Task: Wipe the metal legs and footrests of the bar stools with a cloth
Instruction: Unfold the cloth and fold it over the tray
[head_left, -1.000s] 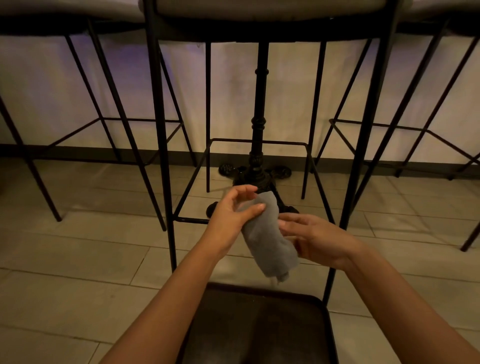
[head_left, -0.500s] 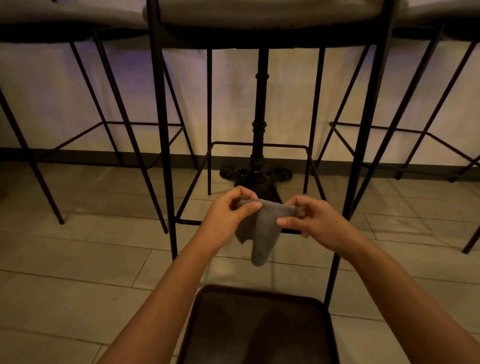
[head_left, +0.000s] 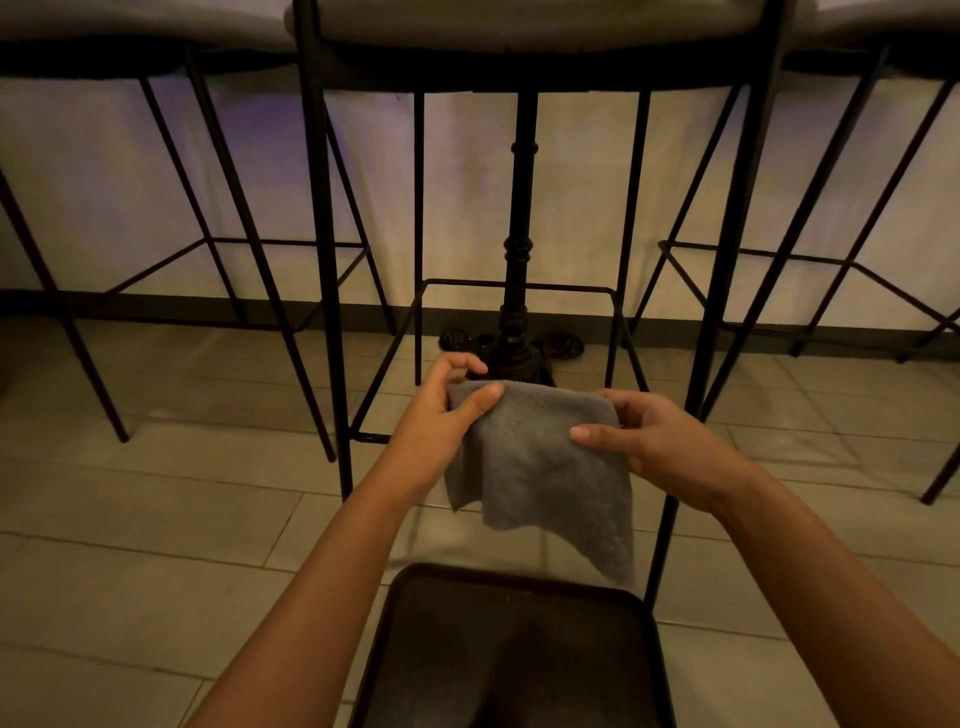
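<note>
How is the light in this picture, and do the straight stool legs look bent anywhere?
Head view: dim, warm light with a faint purple cast on the wall; the grey cloth and both hands are sharp, no motion blur; the wide-angle lens makes the outer stool legs lean and splay toward the edges; the dark seat below shows little detail.

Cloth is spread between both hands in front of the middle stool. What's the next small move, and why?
Probably wrap the grey cloth around the middle stool's front right leg. Left hand and right hand each pinch a top corner, so the cloth hangs open and touches no metal yet, and that leg stands just beyond the right hand.
</note>
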